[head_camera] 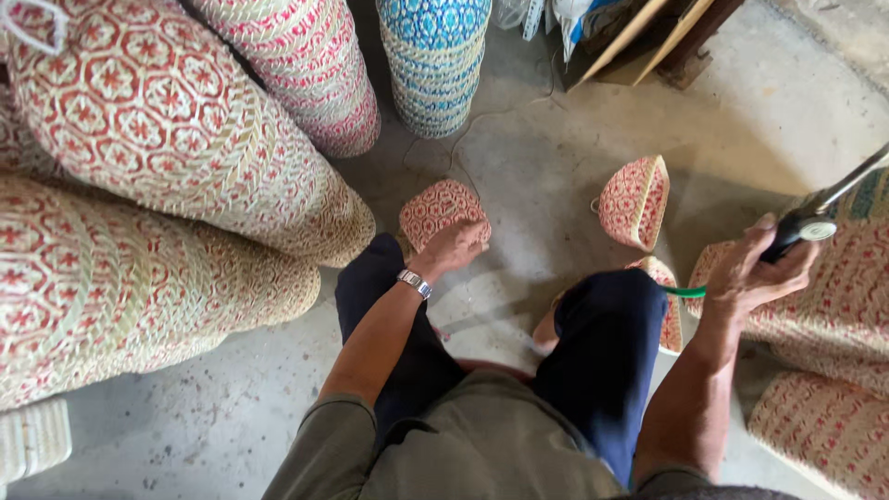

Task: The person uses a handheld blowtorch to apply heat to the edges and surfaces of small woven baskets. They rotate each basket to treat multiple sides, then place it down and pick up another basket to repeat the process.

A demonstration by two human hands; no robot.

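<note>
We note left hand [456, 248] gripping small red basket [443, 211] on floor past left knee. Right hand [755, 271] closed on black tool handle [798, 231], green hose [685, 292] trailing. Risk, we judge: hose snagging knee, tool swinging into nearby baskets [639, 199].

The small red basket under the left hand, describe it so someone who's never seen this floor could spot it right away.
Start at the big stacks of red-and-cream woven baskets lying along the left of the concrete floor. Just beyond the person's knee, the left hand rests on one small woven basket. Unlike the open basket to its right, it lies bottom up, and it is far smaller than the stacks.
</note>
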